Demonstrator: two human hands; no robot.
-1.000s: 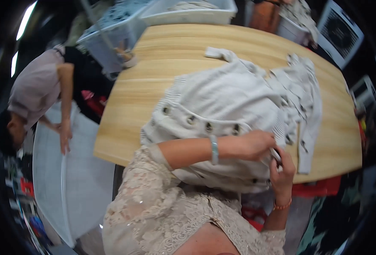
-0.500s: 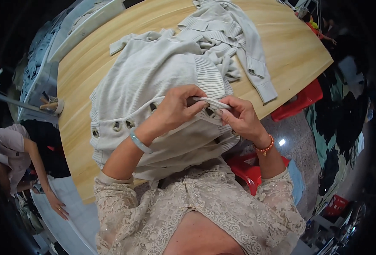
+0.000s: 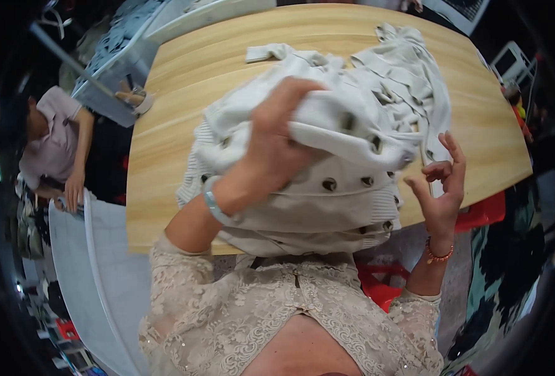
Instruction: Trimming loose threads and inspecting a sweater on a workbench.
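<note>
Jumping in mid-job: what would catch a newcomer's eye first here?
The pale knit garment with dark round eyelets, heaped mid-table, stands out first. The left hand grips a fold of it and lifts it, while the right hand hovers open at its right edge. Beyond the wooden table, at far left, another person bends over.

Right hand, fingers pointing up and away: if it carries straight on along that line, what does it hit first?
Most likely the cream knit garment: the right hand is open, its fingertips right by the loose strips at the garment's right side. Behind that lies the wooden table. Depth is unclear, so the fingers may pass above the fabric.
</note>
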